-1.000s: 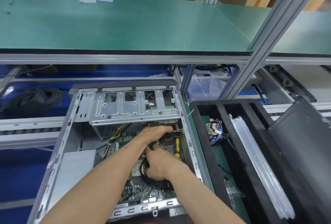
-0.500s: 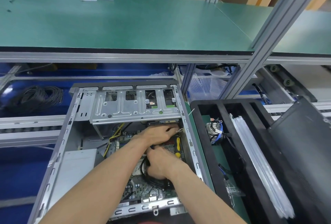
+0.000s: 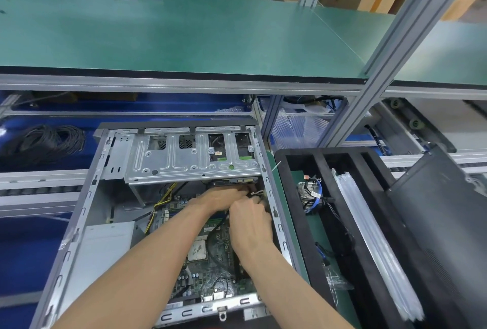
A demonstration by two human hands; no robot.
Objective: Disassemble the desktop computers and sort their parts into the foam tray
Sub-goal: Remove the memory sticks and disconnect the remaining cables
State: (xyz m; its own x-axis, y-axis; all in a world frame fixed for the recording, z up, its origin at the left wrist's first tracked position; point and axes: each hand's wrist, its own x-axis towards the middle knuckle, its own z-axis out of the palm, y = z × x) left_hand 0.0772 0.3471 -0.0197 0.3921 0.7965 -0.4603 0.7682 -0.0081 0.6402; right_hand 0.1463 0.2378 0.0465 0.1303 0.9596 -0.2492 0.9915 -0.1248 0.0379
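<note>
Both hands, left (image 3: 218, 197) and right (image 3: 250, 223), curl around cables at the case's (image 3: 79, 223) far right corner to free them; what they pinch I cannot tell; tray (image 3: 297, 223) waits right.

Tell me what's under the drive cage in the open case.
Under the drive cage a drive edge and yellow wires show. Both hands, left and right, hide the cables there.
</note>
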